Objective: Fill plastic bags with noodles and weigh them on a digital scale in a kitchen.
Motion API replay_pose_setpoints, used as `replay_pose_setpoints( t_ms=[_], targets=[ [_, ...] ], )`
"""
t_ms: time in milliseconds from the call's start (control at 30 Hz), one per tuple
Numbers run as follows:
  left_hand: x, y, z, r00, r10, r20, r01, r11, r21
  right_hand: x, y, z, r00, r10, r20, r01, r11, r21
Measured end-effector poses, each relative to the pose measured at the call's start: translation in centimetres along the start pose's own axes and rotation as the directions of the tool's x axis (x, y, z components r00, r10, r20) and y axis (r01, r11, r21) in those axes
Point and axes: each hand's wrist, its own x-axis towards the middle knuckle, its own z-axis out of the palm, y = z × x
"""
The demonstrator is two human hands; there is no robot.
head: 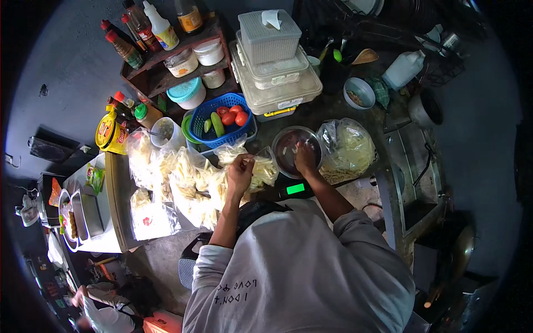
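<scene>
My right hand [305, 157] reaches into a round metal bowl [280, 163], fingers near a few pale pieces in it; whether it grips any is not clear. The bowl stands on a kitchen scale with a lit green display [295, 189]. My left hand [240, 170], fingers bent together, is at the top of a clear plastic bag of pale cut strips [265, 170], left of the bowl; its hold is too small to make out. Several more bags of strips [183, 170] lie to the left. Right of the bowl sits a large clear bag of pale strips [352, 145].
Behind stand a blue basket [220, 100] with tomatoes and green vegetables, stacked lidded boxes [277, 89] and a shelf [156, 81] with jars and bottles. A sink [410, 175] is at the right. Another person [108, 308] is at the lower left, apart from my hands.
</scene>
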Motion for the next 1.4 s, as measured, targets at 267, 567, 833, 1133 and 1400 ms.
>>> replay_pose_setpoints(
  t_ms=[267, 567, 833, 1133, 1400],
  targets=[
    [-0.2, -0.1, -0.1, 1.0, 0.009, -0.006, -0.009, 1.0, -0.003, 1.3, -3.2, -1.4, 0.995, 0.039, 0.09, -0.039, 0.999, -0.009],
    [-0.3, 0.4, 0.0, 1.0, 0.005, -0.015, -0.006, 0.999, -0.032, 0.0, -4.5, 0.1, 0.973, -0.108, 0.205, 0.105, 0.994, 0.024],
    [-0.4, 0.5, 0.0, 1.0, -0.013, -0.001, 0.013, 0.998, -0.064, -0.7, -2.6, 0.6, 0.943, -0.259, 0.209, 0.266, 0.964, -0.005],
    [-0.4, 0.4, 0.3, 0.999, 0.032, -0.008, -0.032, 0.992, -0.119, 1.1, -1.7, -1.3, 0.79, -0.034, 0.613, -0.274, 0.873, 0.403],
    [-0.6, 1.3, 0.3, 0.999, -0.021, 0.026, 0.024, 0.995, -0.098, 1.5, -7.3, -8.2, 0.892, -0.22, 0.394, -0.223, 0.544, 0.809]
  ],
)
